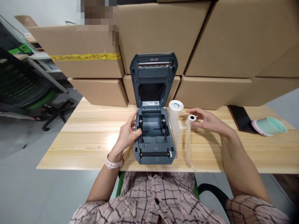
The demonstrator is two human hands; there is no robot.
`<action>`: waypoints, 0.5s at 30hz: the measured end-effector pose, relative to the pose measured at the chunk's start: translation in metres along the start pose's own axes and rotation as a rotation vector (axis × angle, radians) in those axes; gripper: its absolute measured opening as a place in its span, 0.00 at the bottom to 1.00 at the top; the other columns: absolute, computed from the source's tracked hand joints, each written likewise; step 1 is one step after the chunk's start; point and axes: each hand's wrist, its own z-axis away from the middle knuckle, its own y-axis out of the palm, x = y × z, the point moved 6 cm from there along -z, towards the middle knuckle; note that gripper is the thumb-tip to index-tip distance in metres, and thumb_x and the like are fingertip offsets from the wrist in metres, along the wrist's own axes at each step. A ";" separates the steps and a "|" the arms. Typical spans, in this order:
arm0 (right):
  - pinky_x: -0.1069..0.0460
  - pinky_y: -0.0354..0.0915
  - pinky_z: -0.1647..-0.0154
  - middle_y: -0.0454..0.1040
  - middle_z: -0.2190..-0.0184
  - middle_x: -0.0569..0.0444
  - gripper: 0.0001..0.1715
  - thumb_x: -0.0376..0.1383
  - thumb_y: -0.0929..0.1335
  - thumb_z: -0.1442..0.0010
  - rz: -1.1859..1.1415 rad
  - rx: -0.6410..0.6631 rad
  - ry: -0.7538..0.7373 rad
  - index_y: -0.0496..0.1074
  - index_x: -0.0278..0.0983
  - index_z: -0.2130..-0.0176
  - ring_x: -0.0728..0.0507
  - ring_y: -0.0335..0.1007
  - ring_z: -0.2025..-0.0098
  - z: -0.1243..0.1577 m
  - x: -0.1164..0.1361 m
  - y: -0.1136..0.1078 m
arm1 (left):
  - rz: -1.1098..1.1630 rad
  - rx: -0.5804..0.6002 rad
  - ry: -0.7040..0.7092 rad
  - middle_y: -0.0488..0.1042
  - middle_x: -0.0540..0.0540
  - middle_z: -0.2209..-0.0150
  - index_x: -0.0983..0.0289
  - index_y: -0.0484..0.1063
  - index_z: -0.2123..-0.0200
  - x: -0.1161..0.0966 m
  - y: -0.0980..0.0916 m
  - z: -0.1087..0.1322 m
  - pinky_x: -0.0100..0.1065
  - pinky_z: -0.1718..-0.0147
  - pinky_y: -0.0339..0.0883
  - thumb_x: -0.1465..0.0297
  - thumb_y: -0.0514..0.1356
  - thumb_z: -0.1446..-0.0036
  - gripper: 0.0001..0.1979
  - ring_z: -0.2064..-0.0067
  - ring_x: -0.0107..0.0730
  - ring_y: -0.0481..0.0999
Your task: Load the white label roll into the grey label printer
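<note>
A dark grey label printer point(153, 140) stands on the wooden table with its lid point(153, 76) raised. Inside, the bay between its two black roll holders has no roll in it. My left hand point(128, 132) grips the printer's left side, thumb over the rim. To the right of the printer, a large white label roll point(176, 105) stands on end with a strip hanging toward me. My right hand point(203, 119) has its fingers around a smaller white roll point(192, 118) with a dark core hole; a pale strip trails from it toward the table's front edge.
Stacked cardboard boxes point(158, 34) wall off the back of the table point(88, 140). At the right lie a dark phone point(241, 118) and a mint-green cup point(271, 126) on its side. An office chair point(28, 74) stands on the floor at left. Behind the boxes is a person, blurred out.
</note>
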 end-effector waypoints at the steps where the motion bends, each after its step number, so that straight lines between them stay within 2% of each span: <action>1: 0.35 0.73 0.45 0.76 0.44 0.42 0.31 0.45 0.74 0.45 -0.017 0.015 0.022 0.70 0.39 0.44 0.33 0.77 0.48 -0.003 -0.007 0.005 | 0.004 0.005 -0.003 0.73 0.64 0.36 0.60 0.54 0.26 0.000 0.000 0.000 0.41 0.41 0.70 0.75 0.63 0.50 0.47 0.40 0.42 0.77; 4: 0.35 0.69 0.37 0.73 0.38 0.41 0.37 0.46 0.75 0.44 -0.057 0.080 0.013 0.67 0.40 0.38 0.32 0.73 0.39 -0.007 -0.011 0.007 | 0.010 0.023 0.007 0.72 0.64 0.35 0.59 0.52 0.26 0.001 0.000 0.000 0.40 0.41 0.70 0.76 0.62 0.49 0.48 0.40 0.41 0.77; 7: 0.34 0.60 0.28 0.65 0.31 0.44 0.47 0.46 0.78 0.46 -0.081 0.089 -0.043 0.62 0.45 0.33 0.33 0.61 0.29 -0.013 -0.001 -0.007 | 0.017 0.033 0.005 0.72 0.63 0.35 0.58 0.52 0.26 0.001 0.000 0.000 0.40 0.41 0.70 0.77 0.62 0.49 0.48 0.39 0.41 0.77; 9: 0.36 0.56 0.26 0.62 0.29 0.45 0.51 0.45 0.78 0.47 -0.120 0.090 -0.073 0.59 0.46 0.31 0.34 0.57 0.26 -0.026 0.006 -0.013 | 0.025 0.030 -0.003 0.72 0.64 0.35 0.59 0.52 0.26 0.000 0.000 0.000 0.40 0.41 0.70 0.77 0.62 0.50 0.48 0.39 0.41 0.77; 12: 0.39 0.60 0.28 0.62 0.29 0.43 0.55 0.44 0.79 0.50 -0.133 0.164 -0.071 0.58 0.42 0.31 0.35 0.58 0.27 -0.056 0.013 -0.002 | 0.039 0.021 -0.015 0.72 0.65 0.35 0.61 0.52 0.26 0.000 0.000 0.000 0.41 0.41 0.70 0.76 0.62 0.50 0.48 0.40 0.41 0.77; 15: 0.39 0.65 0.32 0.69 0.34 0.42 0.54 0.44 0.80 0.55 -0.072 0.200 -0.080 0.62 0.37 0.34 0.35 0.67 0.34 -0.086 0.016 0.017 | 0.061 0.018 -0.011 0.72 0.66 0.35 0.61 0.52 0.26 0.002 0.001 0.000 0.40 0.43 0.72 0.76 0.62 0.50 0.48 0.41 0.41 0.78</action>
